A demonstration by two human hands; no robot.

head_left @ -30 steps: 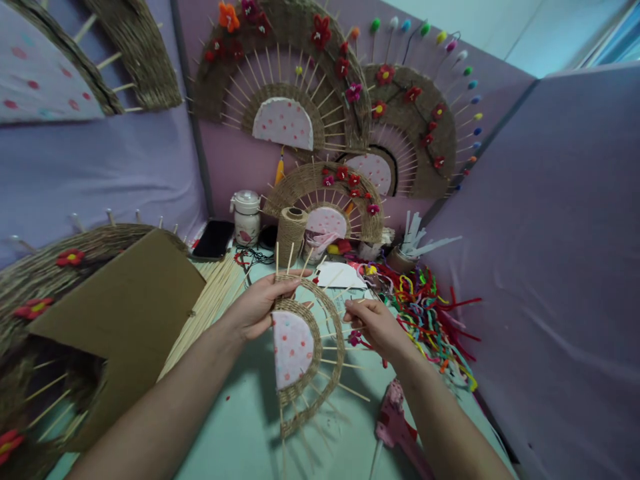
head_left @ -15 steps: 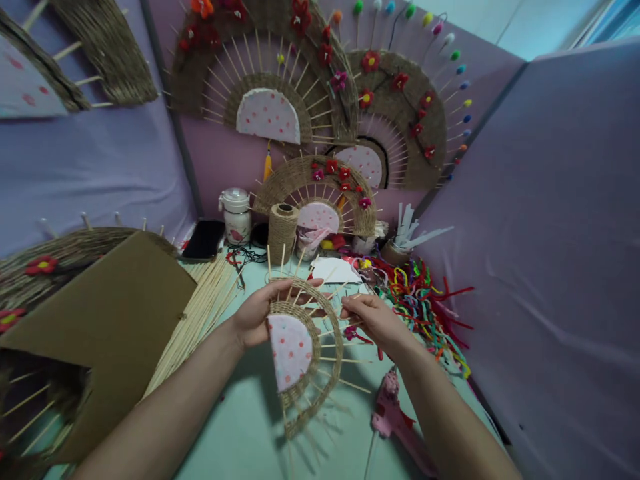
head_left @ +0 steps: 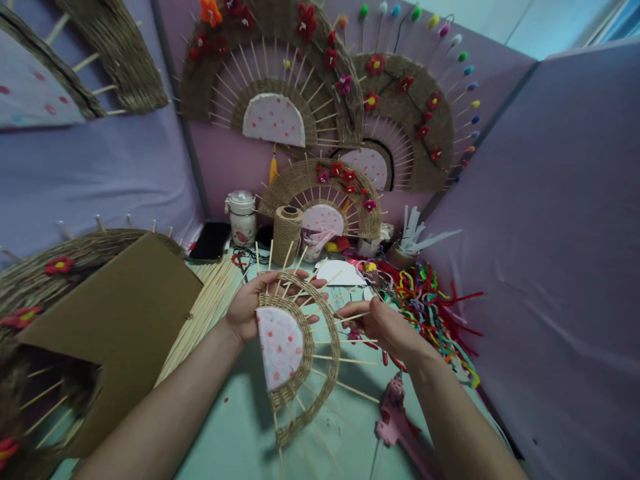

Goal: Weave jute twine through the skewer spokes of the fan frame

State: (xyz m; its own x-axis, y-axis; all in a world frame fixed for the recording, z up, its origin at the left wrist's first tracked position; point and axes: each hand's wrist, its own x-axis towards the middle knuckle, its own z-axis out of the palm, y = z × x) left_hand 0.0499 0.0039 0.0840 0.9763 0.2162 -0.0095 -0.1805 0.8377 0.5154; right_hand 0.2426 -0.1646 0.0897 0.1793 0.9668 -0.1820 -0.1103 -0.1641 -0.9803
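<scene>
A half-round woven fan (head_left: 306,333) with thin sticks fanning out and a white, red-dotted centre (head_left: 281,347) is held up above the pale green table. Its straight edge faces left. My left hand (head_left: 250,303) holds it by the upper left part, with the fingers spread behind the sticks. At the fan's right rim, my right hand (head_left: 375,320) has its thumb and fingers closed around a stick end near the outer woven band; whether twine is also between them is too small to tell.
A pink glue gun (head_left: 397,413) lies at the lower right. Behind stand a twine spool (head_left: 287,233) and a lidded jar (head_left: 243,220). Bare sticks (head_left: 200,320) and cardboard (head_left: 125,320) are at left, coloured pipe cleaners (head_left: 425,300) at right. Finished fans (head_left: 270,120) hang behind.
The fan and my left hand have shifted slightly left in view. My right hand has turned and moved a little right along the rim. The background has slid slightly right.
</scene>
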